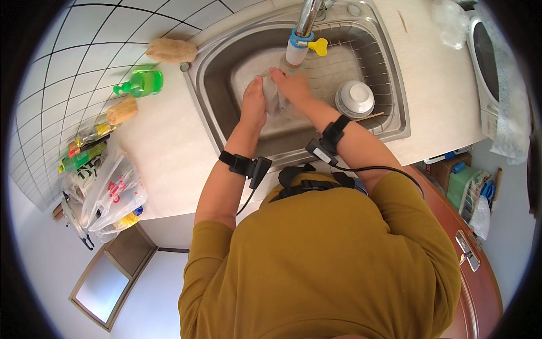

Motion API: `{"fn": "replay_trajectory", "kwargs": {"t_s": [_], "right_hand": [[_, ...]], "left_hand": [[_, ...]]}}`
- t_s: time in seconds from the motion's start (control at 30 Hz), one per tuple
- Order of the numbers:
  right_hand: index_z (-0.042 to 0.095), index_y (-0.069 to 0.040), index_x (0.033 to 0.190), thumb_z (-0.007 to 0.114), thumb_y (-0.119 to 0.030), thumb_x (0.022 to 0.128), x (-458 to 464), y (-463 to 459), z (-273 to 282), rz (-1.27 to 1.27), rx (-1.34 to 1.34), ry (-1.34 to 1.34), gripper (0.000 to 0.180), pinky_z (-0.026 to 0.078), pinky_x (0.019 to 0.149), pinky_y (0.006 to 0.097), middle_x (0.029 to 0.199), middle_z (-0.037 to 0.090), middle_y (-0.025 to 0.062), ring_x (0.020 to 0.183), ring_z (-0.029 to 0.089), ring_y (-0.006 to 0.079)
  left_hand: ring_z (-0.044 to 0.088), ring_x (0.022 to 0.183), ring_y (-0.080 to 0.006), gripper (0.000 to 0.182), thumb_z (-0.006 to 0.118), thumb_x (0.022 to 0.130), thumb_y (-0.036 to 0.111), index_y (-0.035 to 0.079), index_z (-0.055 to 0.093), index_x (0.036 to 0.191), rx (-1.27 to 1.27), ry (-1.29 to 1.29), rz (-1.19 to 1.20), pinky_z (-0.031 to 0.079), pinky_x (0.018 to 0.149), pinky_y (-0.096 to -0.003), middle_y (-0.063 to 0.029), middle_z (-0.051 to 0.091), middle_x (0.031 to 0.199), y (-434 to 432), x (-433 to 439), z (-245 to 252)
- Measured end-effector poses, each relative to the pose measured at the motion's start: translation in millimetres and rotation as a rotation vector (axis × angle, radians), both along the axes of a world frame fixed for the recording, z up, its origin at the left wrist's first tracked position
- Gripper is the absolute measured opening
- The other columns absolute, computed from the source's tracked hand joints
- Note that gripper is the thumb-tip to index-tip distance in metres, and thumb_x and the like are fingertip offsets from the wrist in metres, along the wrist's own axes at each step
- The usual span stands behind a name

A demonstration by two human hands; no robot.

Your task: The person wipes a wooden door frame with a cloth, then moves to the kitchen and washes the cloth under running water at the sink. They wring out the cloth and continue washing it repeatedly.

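Observation:
My left hand is over the left part of the steel sink, fingers together and pointing away from me. Its palm side lies against a pale, translucent thing, perhaps a thin bag or a cloth; blur hides exactly what it is. From the other side my right hand grips the same thing, with its thumb and fingers partly hidden. Just beyond the hands hangs the tap, fitted with a white and blue filter that has a yellow lever.
In the sink's right part, an upturned white bowl rests on a wire rack beside a chopstick. Left on the counter are a green pump bottle, two loofahs and a plastic bag. A white appliance stands right.

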State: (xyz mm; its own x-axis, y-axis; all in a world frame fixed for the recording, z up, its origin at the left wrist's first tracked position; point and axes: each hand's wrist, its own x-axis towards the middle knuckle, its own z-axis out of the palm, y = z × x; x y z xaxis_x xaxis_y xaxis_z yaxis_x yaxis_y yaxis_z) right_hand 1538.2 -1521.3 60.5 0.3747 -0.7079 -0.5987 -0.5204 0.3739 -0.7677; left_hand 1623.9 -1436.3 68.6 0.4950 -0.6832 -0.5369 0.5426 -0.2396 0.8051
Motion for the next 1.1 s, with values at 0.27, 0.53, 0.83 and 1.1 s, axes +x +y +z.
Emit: {"fn": "replay_trajectory", "kwargs": {"t_s": [0.27, 0.53, 0.83, 1.1], "right_hand": [[0.058, 0.002, 0.105, 0.066, -0.031, 0.080, -23.2, -13.4, -10.4, 0.030, 0.014, -0.388, 0.042, 0.047, 0.075, 0.0340, 0.099, 0.064, 0.0145, 0.089, 0.062, 0.0213], [0.063, -0.001, 0.090, 0.062, -0.040, 0.079, -27.7, -14.1, 10.8, 0.141, -0.083, -0.146, 0.040, 0.047, 0.065, 0.0352, 0.079, 0.064, 0.0149, 0.076, 0.063, 0.0223], [0.063, -0.005, 0.081, 0.053, -0.048, 0.083, -5.2, 3.3, 9.7, 0.039, -0.473, 0.019, 0.044, 0.047, 0.061, 0.0419, 0.071, 0.063, 0.0172, 0.068, 0.061, 0.0352], [0.062, -0.006, 0.098, 0.061, -0.041, 0.081, -0.6, 10.6, 16.4, 0.426, -0.557, 0.049, 0.038, 0.049, 0.070, 0.0403, 0.087, 0.067, 0.0146, 0.082, 0.064, 0.0331]], "left_hand": [[0.055, 0.091, -0.0142, 0.029, 0.046, 0.096, 0.026, 0.001, 0.055, 0.109, -0.063, 0.125, 0.130, 0.044, 0.081, -0.0280, -0.0055, 0.059, 0.102, 4.8, 13.2, -8.4], [0.053, 0.077, -0.0106, 0.023, 0.054, 0.093, 0.025, 0.002, 0.057, 0.094, -0.004, -0.023, 0.158, 0.043, 0.071, -0.0244, -0.0011, 0.058, 0.084, -10.0, 5.8, -27.5], [0.051, 0.066, -0.0104, 0.033, 0.041, 0.097, 0.029, 0.004, 0.054, 0.079, 0.007, -0.225, 0.000, 0.043, 0.060, -0.0272, -0.0016, 0.056, 0.072, -31.4, -17.1, -9.7], [0.050, 0.071, -0.0110, 0.032, 0.041, 0.097, 0.027, 0.001, 0.057, 0.089, -0.069, 0.159, 0.047, 0.043, 0.065, -0.0282, -0.0019, 0.056, 0.079, -25.9, -6.0, -13.0]]}}
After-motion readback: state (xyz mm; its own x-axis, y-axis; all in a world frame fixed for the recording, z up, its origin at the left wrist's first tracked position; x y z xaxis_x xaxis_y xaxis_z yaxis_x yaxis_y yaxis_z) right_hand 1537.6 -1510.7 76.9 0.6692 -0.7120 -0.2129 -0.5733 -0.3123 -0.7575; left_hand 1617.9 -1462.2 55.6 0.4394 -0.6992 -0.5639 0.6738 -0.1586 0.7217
